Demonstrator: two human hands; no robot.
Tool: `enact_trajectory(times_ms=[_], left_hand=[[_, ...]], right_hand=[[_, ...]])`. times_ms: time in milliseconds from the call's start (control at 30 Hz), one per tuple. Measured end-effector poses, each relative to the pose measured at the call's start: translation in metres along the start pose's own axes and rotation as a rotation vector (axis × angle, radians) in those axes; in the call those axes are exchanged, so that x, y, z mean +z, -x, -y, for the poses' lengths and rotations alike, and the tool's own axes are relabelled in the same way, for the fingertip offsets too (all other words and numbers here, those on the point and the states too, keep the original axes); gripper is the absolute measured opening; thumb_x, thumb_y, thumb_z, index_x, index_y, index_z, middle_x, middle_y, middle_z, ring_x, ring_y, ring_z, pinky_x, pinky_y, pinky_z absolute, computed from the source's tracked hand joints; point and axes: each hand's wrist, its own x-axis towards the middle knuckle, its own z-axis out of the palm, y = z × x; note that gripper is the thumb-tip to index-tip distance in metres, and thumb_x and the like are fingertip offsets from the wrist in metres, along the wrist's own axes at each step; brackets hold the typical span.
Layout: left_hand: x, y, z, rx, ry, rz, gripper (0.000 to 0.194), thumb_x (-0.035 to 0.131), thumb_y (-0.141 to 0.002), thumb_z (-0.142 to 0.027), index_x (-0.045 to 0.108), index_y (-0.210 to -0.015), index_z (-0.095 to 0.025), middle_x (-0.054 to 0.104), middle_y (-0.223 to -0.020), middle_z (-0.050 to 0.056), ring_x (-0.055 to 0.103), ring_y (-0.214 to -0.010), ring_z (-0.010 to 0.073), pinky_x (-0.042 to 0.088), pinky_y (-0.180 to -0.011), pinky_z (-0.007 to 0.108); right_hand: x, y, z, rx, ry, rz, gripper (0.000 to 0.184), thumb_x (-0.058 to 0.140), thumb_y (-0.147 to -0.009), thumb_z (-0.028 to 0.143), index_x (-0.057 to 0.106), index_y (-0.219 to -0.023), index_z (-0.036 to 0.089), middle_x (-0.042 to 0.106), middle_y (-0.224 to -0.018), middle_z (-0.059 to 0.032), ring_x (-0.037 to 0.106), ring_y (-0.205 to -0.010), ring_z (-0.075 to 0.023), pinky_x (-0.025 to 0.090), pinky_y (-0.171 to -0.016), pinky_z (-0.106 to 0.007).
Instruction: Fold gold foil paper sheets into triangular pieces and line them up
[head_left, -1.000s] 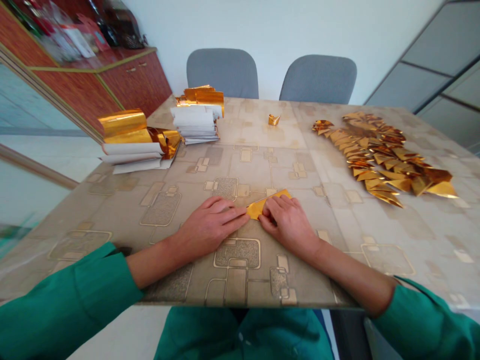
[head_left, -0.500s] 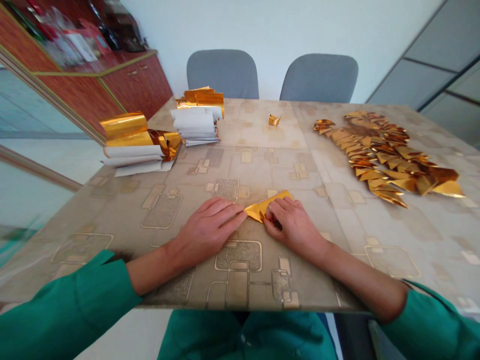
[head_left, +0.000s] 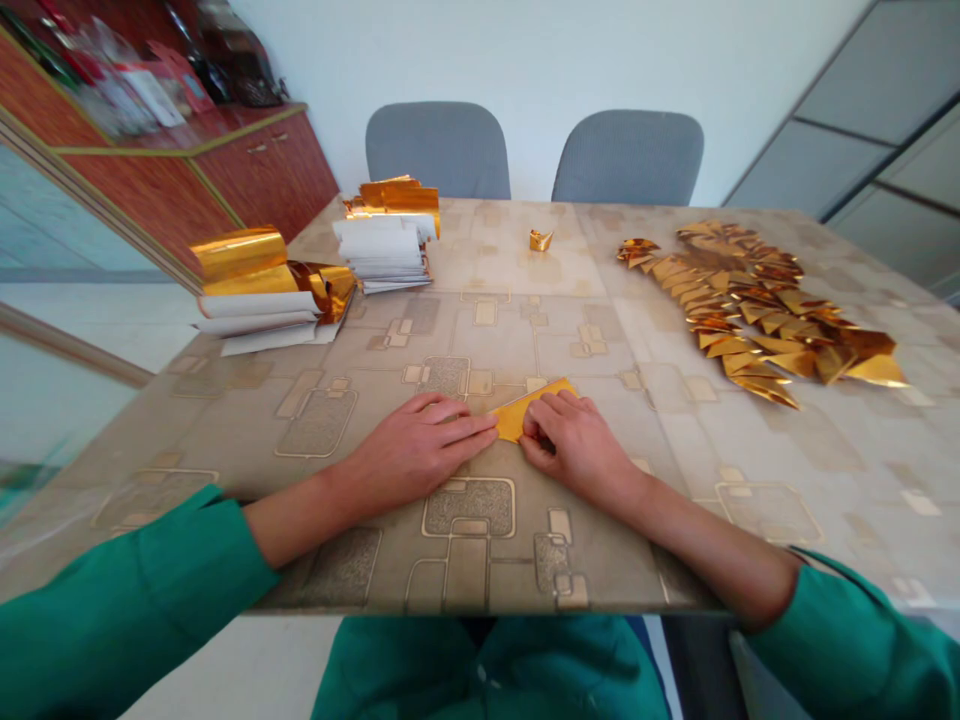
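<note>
A partly folded piece of gold foil paper [head_left: 513, 421] lies on the table in front of me, slanting up to the right. My left hand [head_left: 420, 445] rests flat, fingers stretched out, with the fingertips on the paper's left end. Curled over the paper's right part is my right hand [head_left: 574, 435], its fingers closed against it. The knuckles hide some of the sheet, including part of its lower edge.
Two stacks of gold and white foil sheets, a nearer one [head_left: 259, 305] and a farther one [head_left: 386, 240], stand at the left. One small folded gold piece [head_left: 540, 240] sits at the back. Many folded gold pieces [head_left: 750, 300] spread across the right. Two grey chairs [head_left: 439, 150] stand beyond.
The left fingertips have slid slightly onto the paper's left end, and the raised fold there now looks flatter. My right hand stays curled on the sheet. The view has shifted a little.
</note>
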Motion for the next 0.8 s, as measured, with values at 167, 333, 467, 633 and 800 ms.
enact_trajectory(times_ms=[167,333,467,633,800], left_hand=[[-0.006,0.004,0.007,0.029,-0.041,-0.057,0.028,0.048,-0.099,-0.016,0.064,-0.122,-0.020,0.067,-0.126,0.007,0.058,-0.111,0.0228,0.042,-0.097,0.039],[-0.005,-0.019,-0.002,0.102,0.001,-0.071,0.027,0.043,-0.101,-0.015,0.065,-0.117,-0.016,0.070,-0.107,0.010,0.060,-0.096,0.0208,0.049,-0.085,0.036],[-0.001,-0.033,-0.005,0.084,0.012,0.004,0.024,0.044,-0.099,-0.011,0.067,-0.106,-0.013,0.068,-0.096,0.011,0.059,-0.088,0.0219,0.052,-0.075,0.035],[0.002,-0.033,-0.006,0.091,-0.064,-0.036,0.019,0.048,-0.097,-0.010,0.067,-0.100,-0.012,0.068,-0.090,0.009,0.060,-0.083,0.0213,0.051,-0.069,0.032],[0.006,-0.029,0.000,0.041,-0.101,-0.122,0.018,0.050,-0.097,-0.012,0.067,-0.102,-0.012,0.069,-0.091,0.008,0.062,-0.081,0.0208,0.052,-0.070,0.031]], right_hand=[[-0.001,-0.001,0.002,0.002,0.000,0.007,0.006,0.056,-0.083,0.015,0.059,-0.080,0.019,0.062,-0.080,-0.0022,0.050,-0.078,-0.0176,0.025,-0.068,-0.030],[0.000,0.000,0.004,0.001,0.014,-0.014,0.007,0.057,-0.083,0.016,0.061,-0.087,0.020,0.065,-0.084,-0.0032,0.051,-0.082,-0.0190,0.027,-0.069,-0.031],[0.000,0.000,0.003,-0.005,0.014,-0.011,0.006,0.057,-0.084,0.016,0.061,-0.087,0.020,0.063,-0.083,-0.0027,0.051,-0.082,-0.0189,0.028,-0.070,-0.031],[-0.009,-0.001,-0.001,-0.045,-0.082,0.050,0.005,0.057,-0.089,0.018,0.062,-0.088,0.019,0.062,-0.082,-0.0028,0.052,-0.081,-0.0177,0.033,-0.073,-0.029],[-0.028,-0.003,-0.019,-0.163,-0.248,0.143,0.017,0.073,-0.082,0.022,0.064,-0.096,0.019,0.063,-0.095,-0.0037,0.054,-0.089,-0.0172,0.038,-0.078,-0.028]])
